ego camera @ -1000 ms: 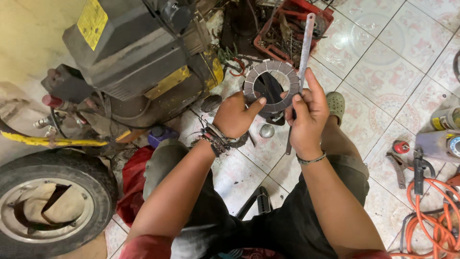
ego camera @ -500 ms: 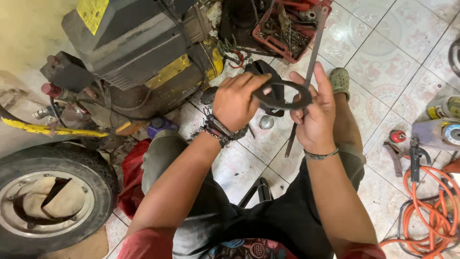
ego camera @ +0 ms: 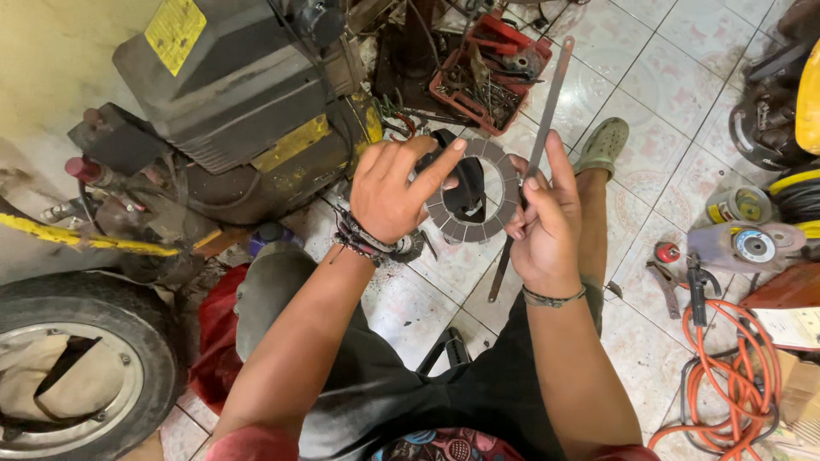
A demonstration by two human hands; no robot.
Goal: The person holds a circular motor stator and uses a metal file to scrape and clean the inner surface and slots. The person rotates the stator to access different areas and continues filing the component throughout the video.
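White floor tiles (ego camera: 683,77) spread under me, grimy and crowded, with a dark machine body (ego camera: 231,94) filling the upper left of the frame and a tyre (ego camera: 77,367) at the lower left. Centre frame, my left hand (ego camera: 389,192) curls around the grey segmented ring (ego camera: 483,226), fingers pinching its near edge, index stretched across the top. My right hand (ego camera: 542,230) closes on the ring's other side and also clamps a long flat metal file (ego camera: 534,162) that runs from the upper middle down past my palm. So the ring sits up off the floor between both hands, above my knees. By my judgement the work is midway: the ring is out and being looked over, the file ready but not yet laid on its face. Up top, a red tray (ego camera: 453,94) holds a jumble of small metal parts and tools; I can't tell them apart. At the right, a round tin (ego camera: 733,205) stands beside an orange cable (ego camera: 726,376).
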